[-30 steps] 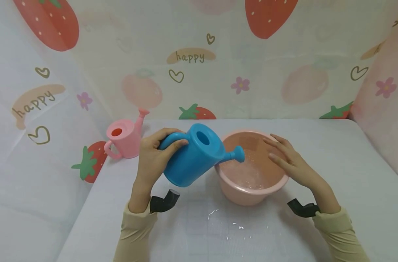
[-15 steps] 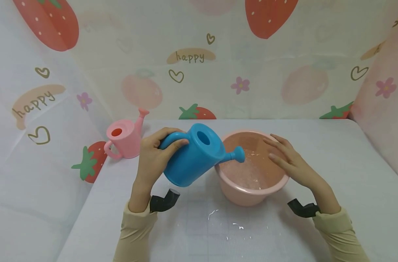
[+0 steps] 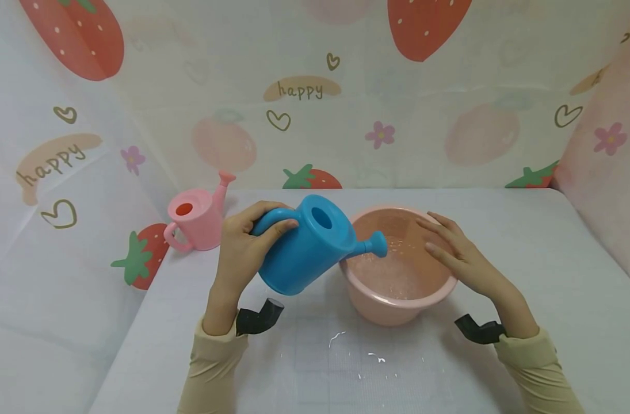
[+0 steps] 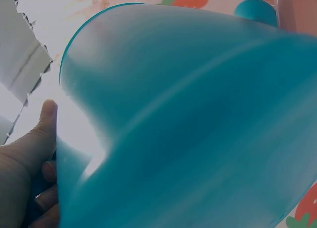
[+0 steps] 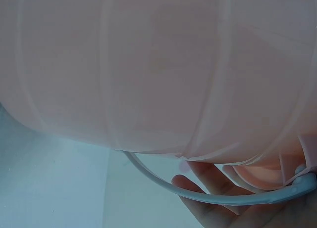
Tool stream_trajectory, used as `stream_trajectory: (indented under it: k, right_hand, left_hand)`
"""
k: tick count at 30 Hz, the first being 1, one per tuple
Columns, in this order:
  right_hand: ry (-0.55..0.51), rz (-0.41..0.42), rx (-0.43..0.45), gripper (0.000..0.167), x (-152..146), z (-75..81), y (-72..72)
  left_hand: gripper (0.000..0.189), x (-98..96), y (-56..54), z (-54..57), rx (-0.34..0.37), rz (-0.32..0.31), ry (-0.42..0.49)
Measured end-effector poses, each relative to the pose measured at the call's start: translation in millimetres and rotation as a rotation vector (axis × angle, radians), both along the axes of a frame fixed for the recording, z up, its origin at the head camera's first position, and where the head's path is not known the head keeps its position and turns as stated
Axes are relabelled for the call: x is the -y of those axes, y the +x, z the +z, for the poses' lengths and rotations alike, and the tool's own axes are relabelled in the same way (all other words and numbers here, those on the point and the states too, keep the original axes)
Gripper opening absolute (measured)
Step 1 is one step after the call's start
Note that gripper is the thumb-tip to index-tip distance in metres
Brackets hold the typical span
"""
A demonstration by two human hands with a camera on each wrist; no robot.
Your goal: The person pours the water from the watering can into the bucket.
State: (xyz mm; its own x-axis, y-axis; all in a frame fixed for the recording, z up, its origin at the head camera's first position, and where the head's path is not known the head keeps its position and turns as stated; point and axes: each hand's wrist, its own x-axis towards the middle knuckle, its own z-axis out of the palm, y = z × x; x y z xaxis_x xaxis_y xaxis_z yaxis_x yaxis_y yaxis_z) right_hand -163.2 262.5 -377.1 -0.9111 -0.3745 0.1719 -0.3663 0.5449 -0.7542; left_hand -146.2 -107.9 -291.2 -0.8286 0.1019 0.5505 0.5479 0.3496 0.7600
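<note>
In the head view my left hand [image 3: 244, 244] grips the handle of a blue watering can [image 3: 306, 247], thumb laid over its top. The can is tilted to the right, with its spout head over a pink basin [image 3: 392, 305]. Rippled water [image 3: 392, 267] lies in the basin. At the basin's right rim is my right hand [image 3: 462, 250], its fingers spread and fairly straight over the opening. The left wrist view is mostly filled by the can's body [image 4: 188, 114]. In the right wrist view, fingers [image 5: 210, 178] show behind a pale curved band [image 5: 237, 198] beside the basin's outer wall [image 5: 148, 69].
A pink watering can [image 3: 198, 218] stands at the back left of the white table [image 3: 542, 259]. Wet spots [image 3: 379, 359] glisten on the table in front of the basin. Patterned sheets [image 3: 423, 115] hang behind and at both sides.
The ripples and bright glints on the water in the basin have shifted. Both hands and the tilted blue watering can hold nearly the same place.
</note>
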Motion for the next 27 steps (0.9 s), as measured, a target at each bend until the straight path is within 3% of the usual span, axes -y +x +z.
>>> stream_trajectory:
  k: [27]
  right_hand:
    - [-0.004,-0.001,-0.002,0.05,1.0,0.8,-0.3]
  left_hand:
    - [0.022,1.5,-3.4,-1.0,0.012,-0.006,-0.007]
